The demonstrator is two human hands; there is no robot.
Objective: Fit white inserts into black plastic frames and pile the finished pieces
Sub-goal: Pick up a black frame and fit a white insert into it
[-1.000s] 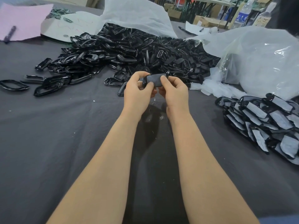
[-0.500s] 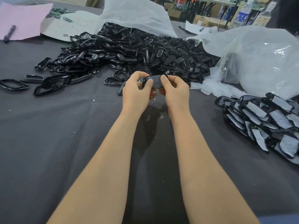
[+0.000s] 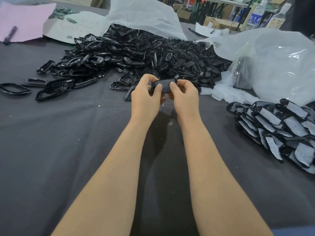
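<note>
Both hands hold one black plastic piece point(image 3: 165, 85) above the table's middle. My left hand point(image 3: 146, 97) grips its left end with the thumb on its face. My right hand point(image 3: 184, 95) pinches its right end, thumb on top. The piece's face looks dark; no white insert shows on it from here. Behind the hands lies a large heap of loose black frames point(image 3: 136, 53). A pile of finished pieces point(image 3: 279, 130), black frames with white inserts, sits at the right.
A dark grey cloth point(image 3: 59, 142) covers the table. Loose frames point(image 3: 15, 88) are scattered at the far left. Clear plastic bags point(image 3: 272, 65) lie at the back right, another bag point(image 3: 141, 16) behind the heap. Pink paper point(image 3: 25, 19) and a pen lie at the back left.
Both hands have sunk slightly with the piece and tilted it, so its dark face now turns more toward me. The grips are unchanged.
</note>
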